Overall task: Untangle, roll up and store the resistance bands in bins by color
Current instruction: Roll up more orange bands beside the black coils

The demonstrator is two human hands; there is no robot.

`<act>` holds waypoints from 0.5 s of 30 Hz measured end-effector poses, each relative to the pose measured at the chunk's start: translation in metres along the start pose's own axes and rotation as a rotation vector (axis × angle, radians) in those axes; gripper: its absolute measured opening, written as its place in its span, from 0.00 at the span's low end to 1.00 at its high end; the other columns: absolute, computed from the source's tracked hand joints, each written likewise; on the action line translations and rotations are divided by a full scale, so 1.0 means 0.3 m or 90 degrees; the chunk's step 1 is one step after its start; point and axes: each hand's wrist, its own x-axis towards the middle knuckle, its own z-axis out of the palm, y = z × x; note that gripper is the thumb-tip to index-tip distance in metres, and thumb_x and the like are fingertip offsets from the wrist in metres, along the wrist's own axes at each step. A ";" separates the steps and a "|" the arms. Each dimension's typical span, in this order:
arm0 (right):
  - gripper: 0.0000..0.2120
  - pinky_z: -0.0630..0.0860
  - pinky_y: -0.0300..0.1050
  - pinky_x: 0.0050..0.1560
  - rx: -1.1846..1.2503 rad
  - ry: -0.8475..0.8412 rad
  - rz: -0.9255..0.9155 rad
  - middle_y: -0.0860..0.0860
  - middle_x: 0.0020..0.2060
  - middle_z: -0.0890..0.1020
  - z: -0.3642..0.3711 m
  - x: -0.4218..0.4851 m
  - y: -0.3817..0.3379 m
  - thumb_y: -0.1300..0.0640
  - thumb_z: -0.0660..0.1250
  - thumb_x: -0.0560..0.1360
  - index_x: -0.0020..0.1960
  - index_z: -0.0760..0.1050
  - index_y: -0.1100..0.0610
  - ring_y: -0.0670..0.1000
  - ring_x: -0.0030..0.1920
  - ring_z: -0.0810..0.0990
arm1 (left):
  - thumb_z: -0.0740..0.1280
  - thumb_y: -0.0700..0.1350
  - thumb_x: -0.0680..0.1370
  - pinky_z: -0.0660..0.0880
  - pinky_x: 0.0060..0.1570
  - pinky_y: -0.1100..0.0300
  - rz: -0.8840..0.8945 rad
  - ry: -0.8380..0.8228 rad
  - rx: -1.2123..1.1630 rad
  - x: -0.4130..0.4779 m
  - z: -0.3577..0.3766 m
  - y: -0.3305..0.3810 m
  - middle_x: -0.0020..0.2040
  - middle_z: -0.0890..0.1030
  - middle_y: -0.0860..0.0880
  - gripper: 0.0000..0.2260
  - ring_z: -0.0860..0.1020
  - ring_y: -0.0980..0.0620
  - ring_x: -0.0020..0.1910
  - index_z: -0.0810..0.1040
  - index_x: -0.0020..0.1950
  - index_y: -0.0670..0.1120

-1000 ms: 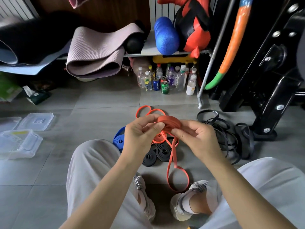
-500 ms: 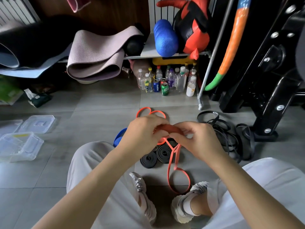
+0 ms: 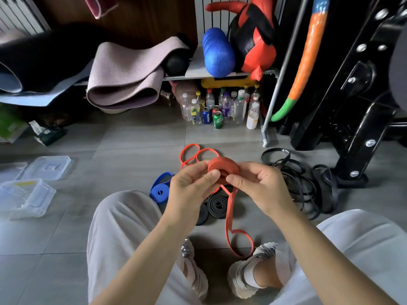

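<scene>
An orange resistance band (image 3: pixel 223 169) is partly wound into a thick roll held between both hands. My left hand (image 3: pixel 191 190) pinches the roll from the left and my right hand (image 3: pixel 262 186) grips it from the right. The band's loose tail (image 3: pixel 231 219) hangs down to a loop on the floor between my shoes. More orange loops (image 3: pixel 191 154) lie just beyond the hands. A rolled blue band (image 3: pixel 160 190) and two rolled black bands (image 3: pixel 214 208) rest on the floor. A tangle of black bands (image 3: pixel 297 183) lies to the right.
Clear plastic bins (image 3: pixel 26 197) and a lid (image 3: pixel 47 168) sit on the floor at the left. Bottles and cans (image 3: pixel 218 108) stand under a shelf with yoga mats (image 3: pixel 123 75) and a blue foam roller (image 3: pixel 218 51). A black machine frame (image 3: pixel 356 106) rises at right.
The roll has grown thicker and turned so its flat face shows. The hanging tail has shortened and its floor loop has drawn closer to the hands.
</scene>
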 end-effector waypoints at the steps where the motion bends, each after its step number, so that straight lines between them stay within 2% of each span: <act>1: 0.08 0.79 0.39 0.46 -0.018 0.010 -0.003 0.48 0.40 0.86 0.001 -0.001 0.007 0.53 0.75 0.66 0.44 0.82 0.47 0.48 0.42 0.84 | 0.68 0.37 0.70 0.80 0.45 0.59 -0.012 0.006 -0.012 -0.001 -0.001 -0.009 0.42 0.84 0.45 0.08 0.83 0.50 0.42 0.83 0.46 0.43; 2: 0.07 0.79 0.40 0.45 -0.051 0.017 -0.007 0.47 0.40 0.86 0.000 -0.001 0.014 0.53 0.75 0.67 0.44 0.81 0.47 0.47 0.42 0.84 | 0.68 0.36 0.71 0.79 0.44 0.60 -0.018 0.009 0.017 -0.001 -0.005 -0.011 0.42 0.84 0.46 0.07 0.83 0.51 0.42 0.82 0.47 0.44; 3: 0.06 0.79 0.42 0.44 -0.090 0.013 -0.010 0.47 0.38 0.86 -0.002 0.001 0.019 0.53 0.73 0.67 0.44 0.82 0.47 0.47 0.40 0.84 | 0.69 0.35 0.72 0.79 0.45 0.58 0.000 0.014 0.112 0.005 -0.015 -0.010 0.42 0.84 0.47 0.08 0.82 0.51 0.42 0.81 0.47 0.46; 6: 0.04 0.79 0.50 0.42 -0.204 -0.002 -0.010 0.47 0.34 0.85 -0.011 0.011 0.026 0.54 0.73 0.68 0.42 0.82 0.47 0.50 0.36 0.83 | 0.73 0.41 0.71 0.77 0.51 0.53 0.135 -0.042 0.551 0.033 -0.052 0.022 0.48 0.80 0.56 0.15 0.79 0.54 0.45 0.78 0.55 0.53; 8: 0.05 0.78 0.48 0.42 -0.274 -0.003 -0.023 0.45 0.33 0.84 -0.011 0.018 0.022 0.58 0.75 0.69 0.43 0.83 0.49 0.46 0.35 0.82 | 0.72 0.42 0.72 0.77 0.52 0.51 0.219 -0.112 0.760 0.045 -0.040 0.064 0.51 0.78 0.57 0.18 0.78 0.52 0.48 0.77 0.61 0.51; 9: 0.06 0.77 0.46 0.42 -0.289 -0.003 -0.033 0.44 0.33 0.84 -0.006 0.021 0.014 0.59 0.75 0.69 0.43 0.83 0.50 0.43 0.35 0.81 | 0.71 0.42 0.73 0.76 0.51 0.50 0.239 -0.133 0.824 0.049 -0.027 0.085 0.51 0.79 0.54 0.16 0.78 0.51 0.49 0.78 0.60 0.50; 12: 0.12 0.75 0.36 0.41 -0.235 0.006 -0.043 0.39 0.33 0.83 0.004 0.025 -0.012 0.58 0.75 0.68 0.43 0.80 0.41 0.39 0.36 0.81 | 0.69 0.42 0.73 0.75 0.49 0.51 0.238 -0.112 0.849 0.059 -0.012 0.136 0.47 0.82 0.52 0.10 0.78 0.50 0.46 0.81 0.52 0.52; 15: 0.14 0.77 0.38 0.46 -0.215 -0.008 -0.032 0.42 0.38 0.85 0.003 0.030 -0.023 0.57 0.75 0.68 0.45 0.79 0.38 0.40 0.40 0.83 | 0.71 0.39 0.72 0.75 0.49 0.58 0.228 -0.056 0.750 0.055 -0.014 0.151 0.43 0.82 0.55 0.10 0.78 0.56 0.44 0.82 0.47 0.54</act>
